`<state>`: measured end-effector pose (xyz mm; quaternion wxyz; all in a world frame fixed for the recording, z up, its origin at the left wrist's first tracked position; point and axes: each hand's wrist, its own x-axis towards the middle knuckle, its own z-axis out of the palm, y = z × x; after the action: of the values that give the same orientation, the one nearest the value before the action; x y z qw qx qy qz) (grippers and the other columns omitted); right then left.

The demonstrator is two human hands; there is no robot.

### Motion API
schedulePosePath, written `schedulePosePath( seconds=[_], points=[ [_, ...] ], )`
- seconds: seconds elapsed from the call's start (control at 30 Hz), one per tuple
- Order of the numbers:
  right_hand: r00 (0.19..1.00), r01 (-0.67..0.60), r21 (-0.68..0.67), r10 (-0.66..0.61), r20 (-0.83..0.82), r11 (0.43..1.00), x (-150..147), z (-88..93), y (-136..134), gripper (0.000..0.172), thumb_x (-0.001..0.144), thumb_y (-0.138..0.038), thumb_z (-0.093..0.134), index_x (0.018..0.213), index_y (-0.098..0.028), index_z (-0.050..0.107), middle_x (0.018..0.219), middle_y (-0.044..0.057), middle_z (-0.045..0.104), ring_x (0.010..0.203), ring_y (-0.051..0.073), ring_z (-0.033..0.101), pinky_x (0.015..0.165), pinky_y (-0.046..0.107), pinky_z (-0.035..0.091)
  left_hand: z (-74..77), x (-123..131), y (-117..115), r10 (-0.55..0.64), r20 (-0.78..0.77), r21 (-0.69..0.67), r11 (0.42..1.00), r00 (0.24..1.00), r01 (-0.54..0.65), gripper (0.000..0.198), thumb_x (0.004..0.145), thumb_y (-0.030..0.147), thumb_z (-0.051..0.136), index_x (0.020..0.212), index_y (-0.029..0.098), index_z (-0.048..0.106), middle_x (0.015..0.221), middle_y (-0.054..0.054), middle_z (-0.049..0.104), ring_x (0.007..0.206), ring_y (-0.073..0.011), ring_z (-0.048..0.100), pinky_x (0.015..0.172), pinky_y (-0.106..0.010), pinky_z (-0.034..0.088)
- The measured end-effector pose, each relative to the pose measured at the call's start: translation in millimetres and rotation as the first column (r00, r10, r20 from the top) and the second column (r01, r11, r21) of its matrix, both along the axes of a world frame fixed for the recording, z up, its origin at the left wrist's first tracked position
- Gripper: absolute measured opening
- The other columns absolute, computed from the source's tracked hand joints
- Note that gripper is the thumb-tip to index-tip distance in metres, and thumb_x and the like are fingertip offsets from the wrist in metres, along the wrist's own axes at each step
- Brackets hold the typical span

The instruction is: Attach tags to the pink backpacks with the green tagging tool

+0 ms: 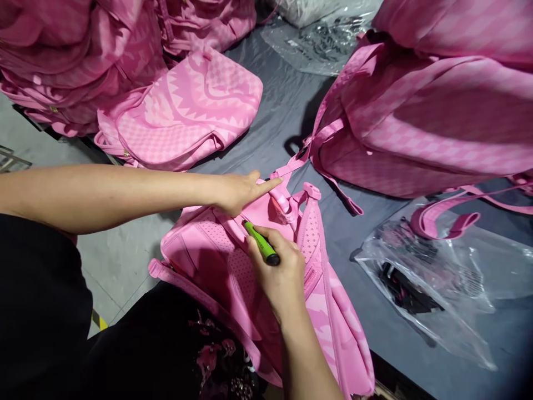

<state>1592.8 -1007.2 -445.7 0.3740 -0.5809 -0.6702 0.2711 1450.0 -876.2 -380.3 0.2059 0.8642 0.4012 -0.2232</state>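
A pink backpack (266, 328) lies at the table's near edge, its mesh-padded back panel and straps facing up. My left hand (237, 193) grips the top of this backpack by the handle and strap ends. Its index finger is stretched out to the right, while the other fingers are bent and partly hidden. Closed in my right hand (283, 269) is a green pen-shaped tool (261, 243) with a black end. Its tip points up and left at the panel just below my left hand; what the tip touches is too small to make out.
Another pink backpack (216, 105) lies at the back left, beside a pile of pink backpacks (83, 61). A large pink backpack (425, 128) with loose straps stands at the right. On the grey table cover (333, 261) are clear plastic bags (441, 278) holding dark parts.
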Motion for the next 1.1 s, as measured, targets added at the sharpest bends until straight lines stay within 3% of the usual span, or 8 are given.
schedulePosePath(
  seconds=[0.47, 0.63, 0.7, 0.8, 0.87, 0.9, 0.93, 1.1],
  points=[
    [0.997, 0.079, -0.077, -0.08, -0.02, 0.994, -14, -0.3, 4, 0.018, 0.086, -0.025, 0.065, 0.1, -0.022, 0.074, 0.096, 0.005, 0.079, 0.085, 0.022, 0.073, 0.085, 0.038, 0.054, -12.4, -4, 4, -0.033, 0.052, 0.055, 0.998, 0.998, 0.03, 0.12, 0.068, 0.019, 0.067, 0.16, 0.029, -0.009, 0.143, -0.017, 0.04, 0.095, -0.0233, 0.063, 0.08, -0.03, 0.051],
    [0.954, -0.032, -0.122, -0.006, -0.301, 0.992, -17, 16.8, 1, 0.018, 0.085, -0.024, 0.062, 0.099, -0.021, 0.073, 0.088, 0.001, 0.077, 0.074, 0.016, 0.071, 0.069, 0.027, 0.055, -9.4, -10, 0, -0.038, 0.054, 0.094, 0.995, 0.998, 0.033, 0.105, 0.078, 0.027, 0.059, 0.16, 0.027, -0.007, 0.144, -0.019, 0.038, 0.104, -0.0275, 0.064, 0.078, -0.029, 0.05],
    [0.951, 0.026, -0.03, -0.034, -0.307, 0.999, 9, 29.3, -6, 0.016, 0.085, -0.026, 0.062, 0.098, -0.021, 0.072, 0.096, 0.001, 0.077, 0.084, 0.016, 0.072, 0.078, 0.028, 0.056, -16.9, -13, 5, -0.062, 0.076, 0.103, 0.993, 0.995, 0.054, 0.102, 0.08, 0.027, 0.056, 0.16, 0.026, -0.009, 0.143, -0.018, 0.039, 0.106, -0.0281, 0.064, 0.079, -0.029, 0.05],
    [0.944, 0.329, 0.19, -0.317, -0.089, 0.925, 79, 37.0, -32, 0.02, 0.09, -0.022, 0.052, 0.102, -0.021, 0.068, 0.117, 0.007, 0.072, 0.11, 0.021, 0.066, 0.099, 0.038, 0.051, -29.3, -15, 12, -0.077, 0.118, 0.136, 0.989, 0.99, 0.061, 0.103, 0.08, 0.023, 0.057, 0.16, 0.027, -0.008, 0.145, -0.017, 0.039, 0.101, -0.0276, 0.065, 0.082, -0.033, 0.051],
    [0.796, 0.529, 0.234, -0.572, 0.197, 0.816, 138, 25.3, -51, 0.029, 0.094, -0.017, 0.041, 0.11, -0.018, 0.065, 0.112, 0.01, 0.071, 0.106, 0.021, 0.066, 0.095, 0.038, 0.051, -33.5, -15, 12, -0.073, 0.154, 0.163, 0.986, 0.985, 0.047, 0.102, 0.08, 0.021, 0.058, 0.16, 0.028, -0.004, 0.145, -0.016, 0.041, 0.097, -0.0282, 0.065, 0.082, -0.035, 0.051],
    [0.649, 0.612, 0.181, -0.62, 0.441, 0.77, 167, 14.2, -57, 0.032, 0.093, -0.013, 0.039, 0.111, -0.016, 0.064, 0.11, 0.011, 0.071, 0.104, 0.021, 0.066, 0.094, 0.037, 0.05, -34.4, -15, 11, -0.072, 0.17, 0.167, 0.985, 0.983, 0.043, 0.101, 0.08, 0.021, 0.058, 0.16, 0.028, -0.002, 0.145, -0.016, 0.042, 0.097, -0.0291, 0.065, 0.081, -0.036, 0.051],
    [0.516, 0.642, 0.076, -0.503, 0.693, 0.763, 193, 0.6, -60, 0.032, 0.09, -0.011, 0.042, 0.112, -0.016, 0.065, 0.109, 0.011, 0.07, 0.102, 0.022, 0.066, 0.09, 0.035, 0.049, -34.8, -15, 10, -0.068, 0.178, 0.166, 0.985, 0.982, 0.038, 0.1, 0.08, 0.021, 0.058, 0.16, 0.027, -0.001, 0.145, -0.016, 0.043, 0.097, -0.0299, 0.065, 0.08, -0.036, 0.051],
    [0.404, 0.645, -0.015, -0.324, 0.855, 0.764, 270, -61.9, -42, 0.035, 0.089, -0.007, 0.053, 0.122, -0.006, 0.064, 0.127, 0.026, 0.062, 0.111, 0.028, 0.059, 0.086, 0.035, 0.043, -35.8, -13, 7, -0.04, 0.167, 0.164, 0.986, 0.985, 0.012, 0.103, 0.078, 0.02, 0.06, 0.16, 0.025, -0.001, 0.144, -0.016, 0.043, 0.095, -0.027, 0.063, 0.08, -0.035, 0.05]
  ],
)
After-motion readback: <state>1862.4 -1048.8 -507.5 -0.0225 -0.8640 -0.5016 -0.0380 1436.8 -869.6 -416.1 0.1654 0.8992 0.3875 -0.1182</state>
